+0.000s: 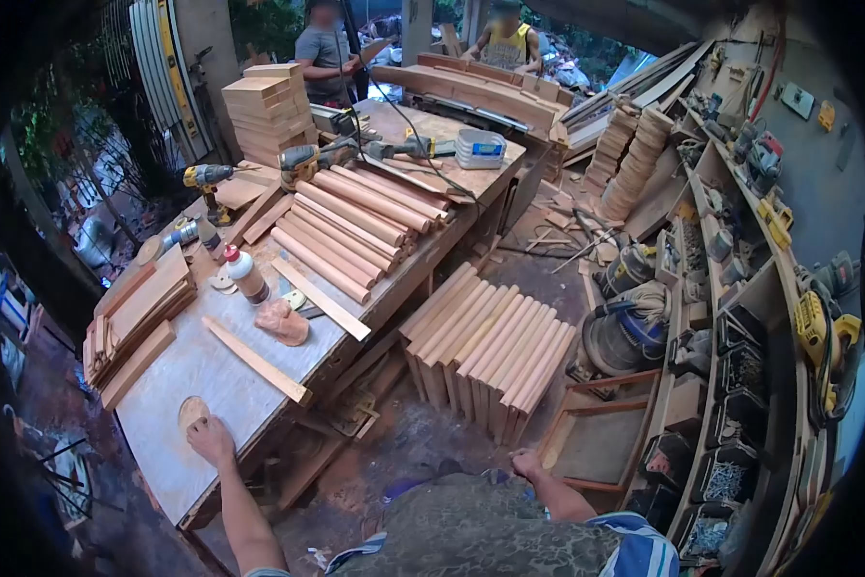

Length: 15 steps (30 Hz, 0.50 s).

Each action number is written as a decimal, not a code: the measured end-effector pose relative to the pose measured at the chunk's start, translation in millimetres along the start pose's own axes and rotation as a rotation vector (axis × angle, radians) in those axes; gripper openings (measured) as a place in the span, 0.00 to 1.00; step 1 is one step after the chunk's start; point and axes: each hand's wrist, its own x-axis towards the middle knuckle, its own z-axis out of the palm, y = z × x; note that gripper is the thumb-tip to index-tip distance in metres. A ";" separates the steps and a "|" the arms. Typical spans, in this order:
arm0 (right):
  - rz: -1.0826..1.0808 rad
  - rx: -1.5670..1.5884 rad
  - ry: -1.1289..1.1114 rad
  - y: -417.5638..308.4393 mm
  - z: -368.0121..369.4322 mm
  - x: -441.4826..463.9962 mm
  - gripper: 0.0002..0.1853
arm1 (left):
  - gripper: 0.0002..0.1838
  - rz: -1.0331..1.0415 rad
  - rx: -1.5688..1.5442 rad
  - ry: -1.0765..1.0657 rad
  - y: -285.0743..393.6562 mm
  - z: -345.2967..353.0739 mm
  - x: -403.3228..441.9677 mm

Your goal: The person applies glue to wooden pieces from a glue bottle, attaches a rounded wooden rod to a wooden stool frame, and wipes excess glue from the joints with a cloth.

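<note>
My left hand reaches onto the near end of the workbench. Its curled fingers grip the near edge of a flat, round, tan disc that looks like wood or sandpaper. My right hand hangs low beside my body, fingers curled closed, with nothing visible in it. A narrow wooden strip lies past the disc. Beyond it are a crumpled tan lump and a bottle with a red cap. Curved wooden pieces are stacked at the bench's left edge.
Rounded wooden rails lie in rows on the bench, near a yellow drill. More rails stand stacked on the floor at the right. Shelves with tools and bins line the right wall. Two people stand at the back.
</note>
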 end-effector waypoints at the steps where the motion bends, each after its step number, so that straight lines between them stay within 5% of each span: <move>1: 0.008 0.005 -0.015 10.2 -0.7 0.0 0.09 | 0.16 0.007 0.016 0.001 -1.4 -1.1 1.6; 3: -0.300 -0.551 -0.078 16.4 -8.1 9.0 0.09 | 0.13 0.378 0.136 -0.031 -6.3 -1.0 4.0; 4: -0.334 -0.599 -0.133 13.3 -9.0 11.4 0.09 | 0.12 0.489 0.007 0.221 0.8 4.0 4.1; 6: 0.179 0.038 -0.102 8.7 -22.6 10.5 0.11 | 0.11 0.198 -0.039 0.201 -18.6 55.3 1.2; 7: 0.158 -0.078 -0.191 4.8 -30.8 12.7 0.11 | 0.10 0.205 0.067 0.035 -29.6 54.2 -0.1; 8: 0.166 -0.077 -0.228 4.1 -37.2 15.9 0.13 | 0.09 0.336 0.102 0.110 -11.8 17.3 -0.5; 10: 0.175 -0.077 -0.267 2.3 -35.6 20.1 0.14 | 0.06 0.157 -0.022 0.181 1.2 -16.1 -0.8; 15: 0.024 -0.324 -0.275 -19.2 -47.3 -3.1 0.14 | 0.06 0.179 -0.103 0.143 -6.4 15.7 -1.2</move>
